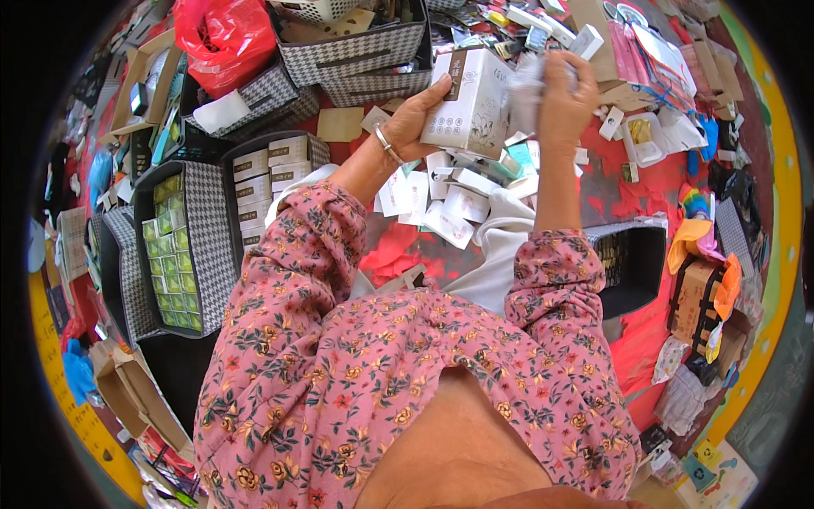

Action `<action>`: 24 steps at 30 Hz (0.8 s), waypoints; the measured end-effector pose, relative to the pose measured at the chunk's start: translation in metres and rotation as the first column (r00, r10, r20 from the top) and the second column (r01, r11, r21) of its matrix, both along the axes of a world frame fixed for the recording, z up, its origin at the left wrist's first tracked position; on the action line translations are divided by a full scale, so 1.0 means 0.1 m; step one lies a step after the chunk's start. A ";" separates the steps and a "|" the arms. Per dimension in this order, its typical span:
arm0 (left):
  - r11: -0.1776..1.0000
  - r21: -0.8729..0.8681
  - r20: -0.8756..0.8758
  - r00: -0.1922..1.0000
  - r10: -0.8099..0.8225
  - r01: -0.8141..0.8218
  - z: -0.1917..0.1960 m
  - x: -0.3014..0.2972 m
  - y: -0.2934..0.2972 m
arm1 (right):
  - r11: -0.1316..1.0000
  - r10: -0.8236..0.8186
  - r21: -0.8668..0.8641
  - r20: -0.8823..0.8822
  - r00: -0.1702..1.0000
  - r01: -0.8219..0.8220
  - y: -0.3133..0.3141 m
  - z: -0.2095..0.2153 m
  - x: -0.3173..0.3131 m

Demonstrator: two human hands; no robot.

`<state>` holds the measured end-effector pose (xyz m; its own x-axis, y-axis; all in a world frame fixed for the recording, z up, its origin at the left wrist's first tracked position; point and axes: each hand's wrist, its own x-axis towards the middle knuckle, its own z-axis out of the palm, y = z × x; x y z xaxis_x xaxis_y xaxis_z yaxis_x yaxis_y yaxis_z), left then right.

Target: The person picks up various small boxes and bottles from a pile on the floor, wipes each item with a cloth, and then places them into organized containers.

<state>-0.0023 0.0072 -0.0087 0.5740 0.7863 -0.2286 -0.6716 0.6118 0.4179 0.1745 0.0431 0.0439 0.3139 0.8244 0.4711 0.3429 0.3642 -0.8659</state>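
Above a red floor (632, 204) littered with small white cartons (449, 222), the left hand (413, 119) grips a white rectangular cardboard box (471, 100) while the right hand (564, 95) pinches crinkled clear wrapping (527, 85) beside it, with houndstooth fabric bins (208, 246) of green packets (174, 254) and cream boxes (254, 182) at left.

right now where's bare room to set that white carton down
Little. The bare red surface between the scattered small white boxes and the black bin is the widest gap; a smaller red patch lies below the boxes. Under the white carton and near the houndstooth bins is crowded.
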 end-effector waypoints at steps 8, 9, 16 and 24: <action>0.979 0.072 -0.002 0.981 0.192 -0.192 -0.11 -0.11 0.23 | 0.694 0.544 -0.404 -0.246 0.802 -0.595 -0.29 0.06 -0.07; 0.974 0.094 0.001 0.978 0.208 -0.207 -0.11 -0.17 0.26 | 0.704 0.488 -0.410 -0.314 0.814 -0.580 -0.26 0.00 -0.03; 0.899 0.242 -0.060 0.920 0.388 -0.364 0.03 -0.49 0.15 | 0.824 0.118 -0.505 -0.289 0.950 -0.256 0.11 -0.62 0.11; 0.562 0.269 -0.007 0.581 0.814 -0.783 0.58 -2.34 -1.25 | 0.715 0.118 -0.564 -0.486 0.866 -0.414 -0.05 -0.47 -0.02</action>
<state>-0.2364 -0.1182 0.0495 -0.3324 0.9430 -0.0128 -0.7764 -0.2659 0.5714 0.1724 0.0386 -0.0028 0.0628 0.9510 -0.3028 -0.0973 -0.2961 -0.9502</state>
